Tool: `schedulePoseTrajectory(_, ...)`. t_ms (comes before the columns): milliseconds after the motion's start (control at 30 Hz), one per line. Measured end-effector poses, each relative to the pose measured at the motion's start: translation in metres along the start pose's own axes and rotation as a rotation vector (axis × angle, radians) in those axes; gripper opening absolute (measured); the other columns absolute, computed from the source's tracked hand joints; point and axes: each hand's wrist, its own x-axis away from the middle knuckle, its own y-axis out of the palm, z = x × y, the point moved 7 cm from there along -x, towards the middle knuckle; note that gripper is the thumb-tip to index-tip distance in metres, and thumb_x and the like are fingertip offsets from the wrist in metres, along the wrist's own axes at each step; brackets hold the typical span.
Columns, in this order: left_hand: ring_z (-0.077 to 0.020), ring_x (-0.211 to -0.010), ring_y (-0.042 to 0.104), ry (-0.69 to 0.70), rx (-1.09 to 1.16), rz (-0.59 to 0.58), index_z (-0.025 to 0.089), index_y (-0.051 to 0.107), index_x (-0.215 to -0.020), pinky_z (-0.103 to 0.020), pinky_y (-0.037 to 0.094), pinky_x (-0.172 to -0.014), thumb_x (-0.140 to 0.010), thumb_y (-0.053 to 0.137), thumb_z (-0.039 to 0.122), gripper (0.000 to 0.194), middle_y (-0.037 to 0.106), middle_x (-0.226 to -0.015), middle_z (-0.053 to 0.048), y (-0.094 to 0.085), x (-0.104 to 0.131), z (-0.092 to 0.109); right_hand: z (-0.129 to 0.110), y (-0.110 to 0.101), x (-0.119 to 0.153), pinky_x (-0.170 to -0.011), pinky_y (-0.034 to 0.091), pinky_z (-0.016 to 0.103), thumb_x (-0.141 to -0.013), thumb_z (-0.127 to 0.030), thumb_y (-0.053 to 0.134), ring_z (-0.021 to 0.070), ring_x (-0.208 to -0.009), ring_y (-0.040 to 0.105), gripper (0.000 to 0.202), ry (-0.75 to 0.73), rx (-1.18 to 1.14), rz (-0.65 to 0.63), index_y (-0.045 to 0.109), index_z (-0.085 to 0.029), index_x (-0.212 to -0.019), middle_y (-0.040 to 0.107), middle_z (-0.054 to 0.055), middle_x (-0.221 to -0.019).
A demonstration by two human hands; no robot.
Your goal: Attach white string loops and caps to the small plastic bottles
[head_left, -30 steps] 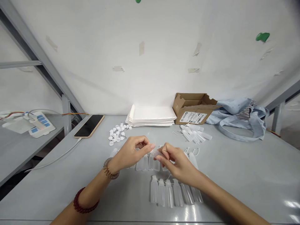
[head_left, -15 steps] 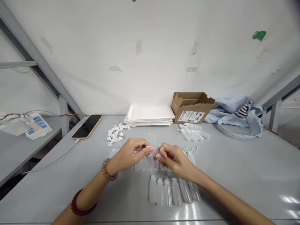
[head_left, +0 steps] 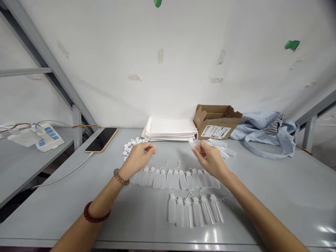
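Right, so the right hand (head_left: 211, 159) pinches a small translucent bottle (head_left: 192, 142) between thumb and fingers, lifted in front of the white stack (head_left: 170, 127). The left hand (head_left: 138, 157) is curled, thumb close to the forefinger, over the near edge of the white caps (head_left: 126, 153); whether it grips one I can't tell. A brown coil band (head_left: 121, 177) circles that wrist, a dark red bracelet (head_left: 96, 214) the forearm. Below both hands runs a long back row of bottles (head_left: 169, 179) lying side by side, thin straps at their necks, and nearer the person a front row of six (head_left: 188, 215). Just beyond the right hand lies a loose bottle pile (head_left: 228, 151), before an open cardboard box (head_left: 215, 132) and a pale blue cloth bag (head_left: 254, 127). Far left on the grey table (head_left: 275, 196), a phone (head_left: 102, 140) lies plugged into a white cable (head_left: 63, 175)
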Motion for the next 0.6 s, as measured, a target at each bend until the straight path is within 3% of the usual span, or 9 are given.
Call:
schedulePoseTrajectory(33,-0.0177,-0.076,0.062,0.005,-0.175,0.073,0.017,0.065,-0.084,-0.027,0.049,-0.071,-0.086,0.041,0.028,0.026,0.068,-0.082,-0.004,-0.009,-0.003,-0.008,0.011,-0.004,-0.005,-0.05,0.032,0.025,-0.087,-0.035,0.042,0.0134,-0.047,0.044,0.028,0.024,0.176,0.015,0.027,-0.024,-0.066,0.045,-0.003,-0.054)
schedulePoseTrajectory(100,-0.0242,-0.086,0.061,-0.029,-0.285,0.126,0.014,0.066,-0.089,-0.034,0.047,-0.079,-0.082,0.042,0.022,0.027,0.067,-0.089,-0.011,-0.02,-0.009,-0.028,0.032,-0.011,-0.013,-0.05,0.029,0.025,-0.083,-0.03,0.044,0.0145,-0.046,0.042,0.026,0.061,0.272,0.028,0.026,-0.025,-0.065,0.042,-0.004,-0.05)
schedulePoseTrajectory(167,-0.0293,-0.092,0.059,-0.055,-0.357,0.132,0.011,0.068,-0.093,-0.04,0.044,-0.084,-0.079,0.044,0.021,0.029,0.065,-0.091,-0.015,-0.026,-0.013,-0.045,0.049,-0.015,-0.018,-0.049,0.026,0.026,-0.081,-0.027,0.043,0.0155,-0.046,0.041,0.026,0.088,0.332,0.016,0.025,-0.025,-0.064,0.04,-0.004,-0.048)
schedulePoseTrajectory(267,-0.0281,-0.084,0.061,-0.071,-0.41,0.083,0.013,0.07,-0.096,-0.039,0.046,-0.08,-0.077,0.044,0.019,0.032,0.065,-0.088,-0.014,-0.024,-0.017,-0.061,0.066,-0.015,-0.022,-0.049,0.025,0.026,-0.081,-0.025,0.042,0.017,-0.047,0.043,0.024,0.112,0.413,-0.03,0.026,-0.025,-0.063,0.041,-0.002,-0.048)
schedulePoseTrajectory(433,-0.0256,-0.077,0.061,-0.043,-0.429,0.003,0.015,0.072,-0.094,-0.036,0.047,-0.074,-0.077,0.045,0.022,0.033,0.064,-0.08,-0.011,-0.009,-0.02,-0.068,0.071,-0.009,-0.022,-0.051,0.026,0.025,-0.083,-0.026,0.042,0.018,-0.054,0.05,0.016,0.115,0.53,-0.135,0.037,-0.023,-0.068,0.052,0.001,-0.055)
schedulePoseTrajectory(600,-0.026,-0.088,0.06,0.003,-0.406,-0.008,0.014,0.066,-0.108,-0.038,0.046,-0.08,-0.074,0.04,0.017,0.043,0.065,-0.092,-0.011,-0.004,-0.019,-0.062,0.066,-0.002,-0.02,-0.049,0.022,0.026,-0.086,-0.03,0.043,0.0207,-0.059,0.056,0.014,0.122,0.658,-0.212,0.047,-0.02,-0.078,0.06,0.005,-0.061)
